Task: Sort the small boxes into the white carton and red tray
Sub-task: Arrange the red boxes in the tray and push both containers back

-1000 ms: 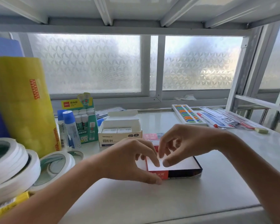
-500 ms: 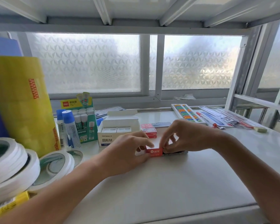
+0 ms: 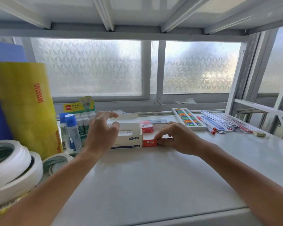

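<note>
Left hand (image 3: 101,129) raised, fingers spread; right hand (image 3: 176,137) low, fingers curled, pinching.

Tape rolls (image 3: 11,167), glue sticks (image 3: 72,129), abacus (image 3: 188,119)

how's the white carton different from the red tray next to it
The white carton stands taller, its lid flap raised behind; the red tray is low and lidless. The carton is white with dark labels; the tray has a red-orange front. The left hand hovers open over the carton; the right hand pinches the tray's front. Both sit side by side on the shelf.
</note>
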